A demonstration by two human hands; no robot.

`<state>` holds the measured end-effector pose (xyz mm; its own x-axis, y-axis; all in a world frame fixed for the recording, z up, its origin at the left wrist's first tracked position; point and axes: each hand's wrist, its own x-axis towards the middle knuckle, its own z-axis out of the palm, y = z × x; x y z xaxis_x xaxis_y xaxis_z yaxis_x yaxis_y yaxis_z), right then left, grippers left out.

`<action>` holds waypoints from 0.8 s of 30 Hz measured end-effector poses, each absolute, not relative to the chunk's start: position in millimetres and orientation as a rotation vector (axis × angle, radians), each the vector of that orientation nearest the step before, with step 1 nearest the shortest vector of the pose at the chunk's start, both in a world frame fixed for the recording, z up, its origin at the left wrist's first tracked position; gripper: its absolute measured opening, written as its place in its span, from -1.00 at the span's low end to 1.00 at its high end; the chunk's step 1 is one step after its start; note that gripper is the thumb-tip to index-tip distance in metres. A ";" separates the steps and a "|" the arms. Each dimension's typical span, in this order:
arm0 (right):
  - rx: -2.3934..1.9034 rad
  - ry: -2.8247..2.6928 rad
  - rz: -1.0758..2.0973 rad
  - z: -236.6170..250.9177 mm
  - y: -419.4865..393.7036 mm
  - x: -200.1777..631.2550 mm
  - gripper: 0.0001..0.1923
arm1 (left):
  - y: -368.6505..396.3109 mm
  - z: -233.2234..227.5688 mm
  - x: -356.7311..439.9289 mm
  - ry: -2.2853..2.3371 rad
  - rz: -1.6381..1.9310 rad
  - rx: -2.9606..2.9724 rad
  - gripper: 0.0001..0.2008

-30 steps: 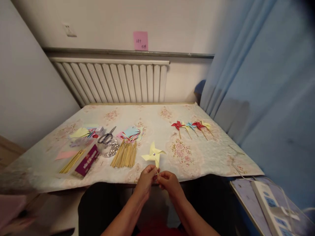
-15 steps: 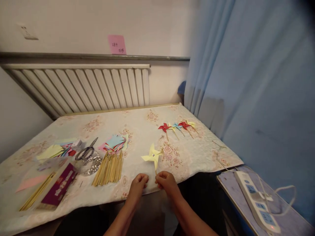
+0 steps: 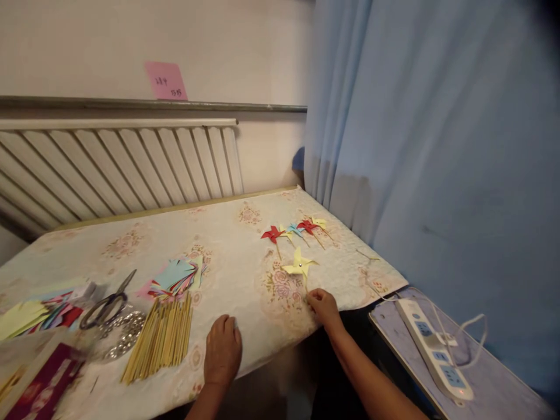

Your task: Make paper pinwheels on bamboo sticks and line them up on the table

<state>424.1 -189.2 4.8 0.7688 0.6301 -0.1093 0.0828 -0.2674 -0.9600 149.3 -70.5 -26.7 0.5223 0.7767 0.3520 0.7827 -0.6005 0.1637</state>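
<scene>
My right hand [image 3: 324,305] pinches the stick of a yellow paper pinwheel [image 3: 300,266] close to the table's front edge. The pinwheel's blades face up, with a small round pin at the centre. Palm down near the front edge, my left hand [image 3: 223,349] lies on the cloth, its fingers loosely bent and holding nothing. To its left is a row of thin wooden sticks [image 3: 161,335]. Just beyond the held pinwheel lies a row of finished pinwheels, among them a red pinwheel [image 3: 273,234], a blue pinwheel [image 3: 296,229] and another red pinwheel [image 3: 307,226].
Left of the sticks are a dish of metal pins [image 3: 122,333], scissors [image 3: 107,306], a purple box [image 3: 48,379] and coloured paper pieces [image 3: 175,275]. A power strip [image 3: 435,350] lies on a low surface at right, beside a blue curtain [image 3: 429,146].
My right hand has carried the yellow pinwheel rightward and away from me, towards the row. My left hand has moved apart to the left and lies on the cloth. The view has turned right.
</scene>
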 end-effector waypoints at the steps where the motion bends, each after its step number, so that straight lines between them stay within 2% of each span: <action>1: -1.828 -0.573 0.510 3.1 -191.0 438.1 -0.84 | -69.8 -26.1 149.6 -1.390 -0.593 -2.720 -0.69; 7: -2.043 -0.647 0.172 -9.2 -197.7 508.6 -0.79 | -60.0 -14.4 154.4 -1.407 -0.511 -2.697 -0.72; 13: -2.168 -0.594 0.009 -18.9 -197.7 550.3 -0.74 | -54.5 -6.1 160.1 -1.425 -0.454 -2.672 -0.75; 24: -2.293 -0.414 -0.307 -46.9 -171.3 603.7 -0.72 | -48.7 -18.2 157.5 -1.419 -0.435 -2.662 -0.75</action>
